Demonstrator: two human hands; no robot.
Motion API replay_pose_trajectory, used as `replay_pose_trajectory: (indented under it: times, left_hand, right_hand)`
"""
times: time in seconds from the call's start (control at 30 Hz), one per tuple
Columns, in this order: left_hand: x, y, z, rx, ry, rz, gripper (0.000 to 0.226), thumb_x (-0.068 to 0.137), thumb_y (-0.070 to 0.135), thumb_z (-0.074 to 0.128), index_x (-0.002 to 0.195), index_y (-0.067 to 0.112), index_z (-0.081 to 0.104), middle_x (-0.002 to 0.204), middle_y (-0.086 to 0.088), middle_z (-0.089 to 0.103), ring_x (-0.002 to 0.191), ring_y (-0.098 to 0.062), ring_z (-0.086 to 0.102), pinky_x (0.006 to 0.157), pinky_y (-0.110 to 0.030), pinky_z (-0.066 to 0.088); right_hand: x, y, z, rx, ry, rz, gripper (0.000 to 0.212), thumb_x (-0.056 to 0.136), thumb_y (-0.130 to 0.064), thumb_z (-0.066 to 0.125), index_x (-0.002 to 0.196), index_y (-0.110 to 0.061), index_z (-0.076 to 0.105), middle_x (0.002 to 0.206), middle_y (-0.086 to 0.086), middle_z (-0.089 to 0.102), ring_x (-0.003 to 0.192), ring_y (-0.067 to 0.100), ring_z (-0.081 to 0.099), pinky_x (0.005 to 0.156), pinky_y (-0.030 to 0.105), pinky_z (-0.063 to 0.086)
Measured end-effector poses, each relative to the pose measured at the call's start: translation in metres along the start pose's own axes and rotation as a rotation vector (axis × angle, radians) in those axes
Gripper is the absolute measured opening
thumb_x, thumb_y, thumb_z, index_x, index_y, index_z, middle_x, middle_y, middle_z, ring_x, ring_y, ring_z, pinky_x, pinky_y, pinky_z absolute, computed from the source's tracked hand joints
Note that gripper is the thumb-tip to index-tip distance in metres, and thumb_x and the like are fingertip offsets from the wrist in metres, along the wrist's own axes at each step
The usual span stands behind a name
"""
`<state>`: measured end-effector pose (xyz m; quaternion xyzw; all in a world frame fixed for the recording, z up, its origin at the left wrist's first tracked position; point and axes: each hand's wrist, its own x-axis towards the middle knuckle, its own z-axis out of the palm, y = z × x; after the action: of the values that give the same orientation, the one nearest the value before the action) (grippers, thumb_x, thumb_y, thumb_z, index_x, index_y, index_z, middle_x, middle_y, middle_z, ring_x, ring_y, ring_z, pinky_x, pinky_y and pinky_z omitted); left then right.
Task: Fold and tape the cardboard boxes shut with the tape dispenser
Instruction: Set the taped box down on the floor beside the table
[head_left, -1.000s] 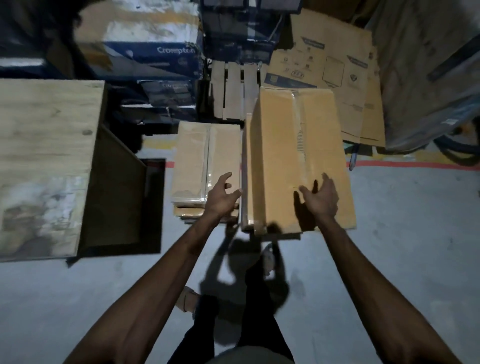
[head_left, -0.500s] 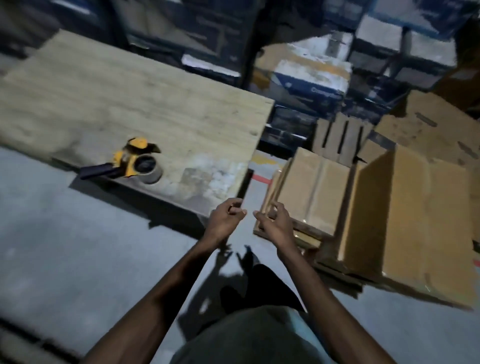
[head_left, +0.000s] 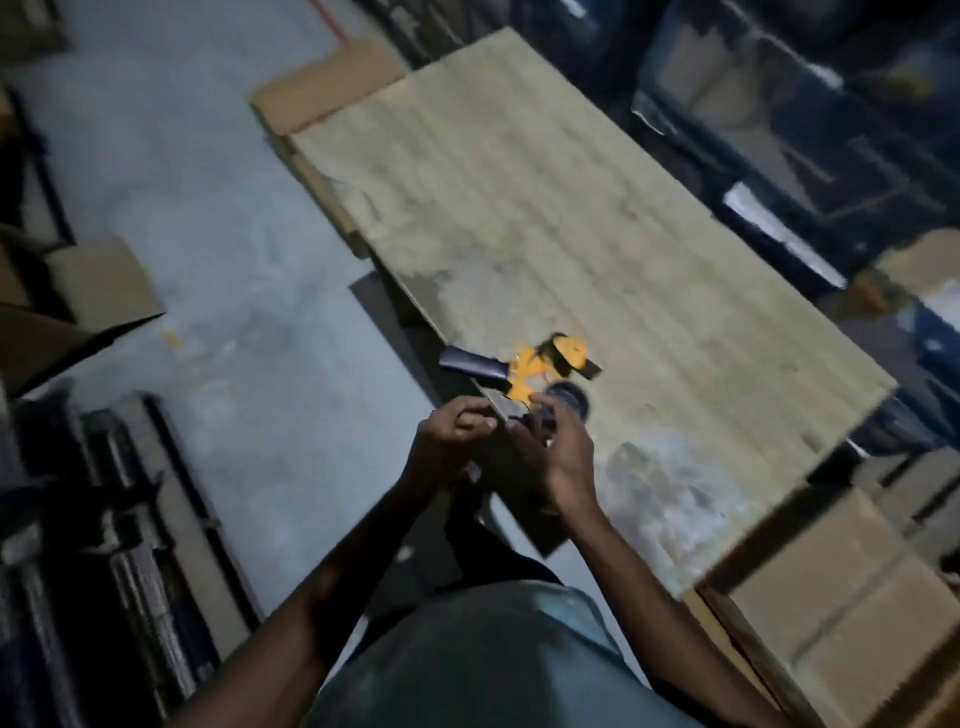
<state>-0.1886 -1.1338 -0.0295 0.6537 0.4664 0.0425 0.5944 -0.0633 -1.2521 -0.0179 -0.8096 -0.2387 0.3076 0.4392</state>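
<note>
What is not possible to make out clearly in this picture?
Head view only:
1. Whether the right hand touches the tape dispenser: motion blur, and the hand covers part of it.
2. Whether the left hand holds anything: blur, curled fingers.
3. The cardboard box at lower right: cut off by the frame edge.

This looks like a warehouse or a goods storeroom. The floor (head_left: 218, 218) is bare grey concrete. Dark blue printed boxes (head_left: 810, 114) stand stacked along the far side, and brown cartons (head_left: 852, 613) stand at the lower right. Flattened cardboard (head_left: 322, 88) lies on the floor beyond a low plywood bench (head_left: 545, 197). A yellow tape dispenser (head_left: 524, 371) lies at the bench's near edge. An open carton (head_left: 98, 280) stands at the left. The light is dim.
</note>
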Motion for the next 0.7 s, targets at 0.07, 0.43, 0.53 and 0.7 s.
replay_pose_trajectory:
  times: [0.07,0.43,0.53,0.7]
  left_hand:
    - [0.026,0.01,-0.041,0.053,0.041,0.031,0.021,0.089,0.024,0.081,0.098,0.039,0.069,0.087,0.031,0.072,0.083,0.013,0.066,0.078,-0.011,0.049]
    - [0.162,0.021,-0.249,-0.078,0.228,-0.065,0.02,0.094,0.035,0.074,0.114,0.032,0.073,0.101,0.006,0.079,0.091,-0.007,0.074,0.082,-0.033,0.054]
    - [0.207,0.018,-0.301,-0.115,0.228,-0.078,0.012,0.093,0.035,0.076,0.104,0.038,0.073,0.099,0.005,0.079,0.087,-0.011,0.074,0.079,-0.034,0.055]
    - [0.29,0.014,-0.406,-0.087,0.142,-0.038,0.028,0.08,0.049,0.073,0.101,0.032,0.075,0.095,0.007,0.08,0.082,-0.009,0.073,0.085,-0.033,0.056]
  right_hand:
    - [0.03,-0.04,0.029,-0.001,-0.039,-0.113,0.029,0.086,-0.041,0.067,0.113,-0.03,0.067,0.112,-0.006,0.066,0.104,0.012,0.062,0.09,0.025,0.051]
    - [0.219,-0.19,0.19,-0.25,-0.461,-0.114,0.062,0.082,-0.055,0.071,0.133,-0.021,0.061,0.136,0.005,0.06,0.115,0.027,0.062,0.099,0.045,0.05]
    - [0.27,-0.21,0.246,-0.243,-0.44,-0.072,0.053,0.089,-0.05,0.076,0.133,-0.024,0.061,0.133,0.002,0.062,0.117,0.023,0.061,0.101,0.043,0.05]
    - [0.333,-0.27,0.343,-0.205,-0.362,0.059,0.058,0.088,-0.057,0.075,0.135,-0.028,0.06,0.128,-0.012,0.057,0.114,0.009,0.055,0.094,0.029,0.046]
